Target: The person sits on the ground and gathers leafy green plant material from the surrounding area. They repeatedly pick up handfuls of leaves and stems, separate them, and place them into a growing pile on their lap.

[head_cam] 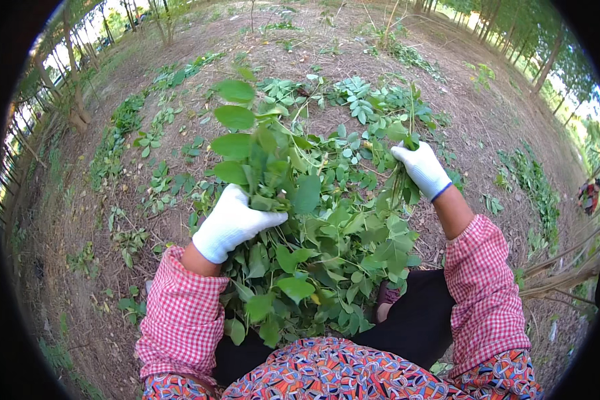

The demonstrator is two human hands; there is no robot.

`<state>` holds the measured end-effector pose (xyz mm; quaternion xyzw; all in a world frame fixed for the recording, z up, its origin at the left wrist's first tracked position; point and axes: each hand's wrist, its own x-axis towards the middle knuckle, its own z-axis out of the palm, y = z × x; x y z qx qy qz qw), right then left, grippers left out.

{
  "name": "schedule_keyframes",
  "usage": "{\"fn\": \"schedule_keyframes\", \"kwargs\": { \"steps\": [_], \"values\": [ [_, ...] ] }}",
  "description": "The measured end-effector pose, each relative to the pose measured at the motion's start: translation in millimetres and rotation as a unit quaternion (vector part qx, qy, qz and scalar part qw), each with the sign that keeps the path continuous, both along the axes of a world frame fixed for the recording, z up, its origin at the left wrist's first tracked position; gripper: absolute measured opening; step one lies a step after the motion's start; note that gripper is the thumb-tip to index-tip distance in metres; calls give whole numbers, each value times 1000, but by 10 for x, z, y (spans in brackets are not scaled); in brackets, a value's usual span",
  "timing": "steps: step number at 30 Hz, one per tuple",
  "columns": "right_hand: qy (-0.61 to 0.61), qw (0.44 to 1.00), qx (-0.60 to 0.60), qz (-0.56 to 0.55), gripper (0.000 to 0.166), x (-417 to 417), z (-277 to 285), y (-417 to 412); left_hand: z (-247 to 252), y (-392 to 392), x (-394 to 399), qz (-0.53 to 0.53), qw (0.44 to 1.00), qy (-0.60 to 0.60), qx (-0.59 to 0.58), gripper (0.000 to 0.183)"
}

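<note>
White knitted gloves cover both hands. My left hand (235, 222) grips a thick bunch of leafy green stems (275, 170), whose broad oval leaves stand up above the fist and spill below it. On the right, my right hand (422, 167) is closed around a smaller bunch of leafy stems (399, 182), with leaves trailing beneath. Between the hands and in front of my body lies a heap of cut leafy branches (340, 250). The hanging leaves hide parts of that heap, and the stem ends inside both fists are mostly covered.
More cut greenery (355, 97) lies just beyond the heap. Rows of leafy cuttings (125, 117) run along the dry ground at left, and another row (537, 192) at right. Bare branches (565, 275) jut in from the right. Slender trees (550, 57) line both sides.
</note>
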<state>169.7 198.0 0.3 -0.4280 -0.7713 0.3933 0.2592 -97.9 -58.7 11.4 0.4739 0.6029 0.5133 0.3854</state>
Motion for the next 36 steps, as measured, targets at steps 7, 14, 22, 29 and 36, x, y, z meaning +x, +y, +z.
{"fn": "schedule_keyframes", "kwargs": {
  "steps": [7,14,22,29,36],
  "values": [
    [-86,976,52,194,29,-492,341,-913,-381,215,154,-60,960,263,71,48],
    [6,976,77,206,24,-567,-165,-751,-174,226,338,-96,991,91,20,53],
    [58,989,-99,94,23,-410,53,-676,-72,177,217,-45,999,7,-10,44],
    [57,990,-71,108,26,-367,-62,-484,-62,141,189,-29,999,-20,7,41],
    [319,927,-182,-80,29,151,95,-31,-33,1,-100,28,999,-10,46,41]
  ]
}}
